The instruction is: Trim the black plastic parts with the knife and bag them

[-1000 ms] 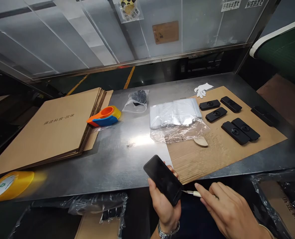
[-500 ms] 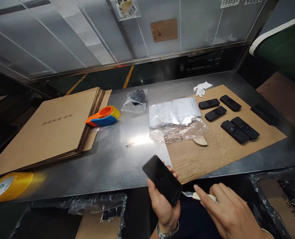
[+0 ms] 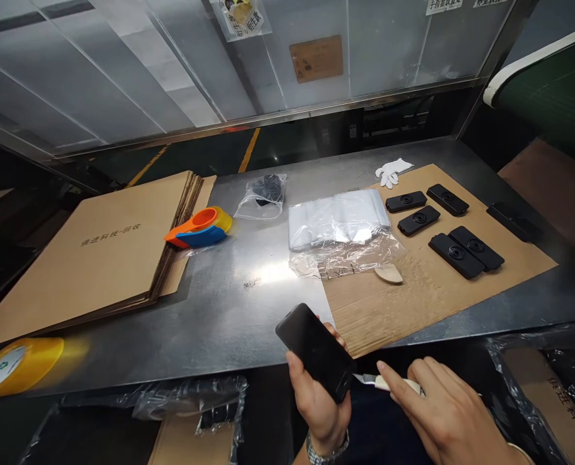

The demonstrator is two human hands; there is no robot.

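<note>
A flat black plastic part (image 3: 315, 352) with rounded corners lies tilted in my left hand (image 3: 319, 407), whose fingers wrap round its sides. My right hand (image 3: 447, 403) grips a craft knife (image 3: 379, 382) by its pale handle. The knife's blade points left and meets the lower right edge of the black part. Whether it presses in there, I cannot tell. On the cardboard sheet (image 3: 428, 290) beyond my hands sit several similar black parts (image 3: 419, 219), each with a round feature in the middle.
Clear plastic bags (image 3: 340, 219) lie at mid-table, near a curved wooden piece (image 3: 388, 274) and a white glove (image 3: 393, 172). To the left are stacked cardboard (image 3: 108, 239), a tape dispenser (image 3: 200, 227) and a yellow tape roll (image 3: 19, 366). Plastic-lined boxes (image 3: 193, 439) stand below the table edge.
Almost nothing differs. The whole view has shifted very slightly, and both hands keep their grip, with the blade at the same edge of the black part.
</note>
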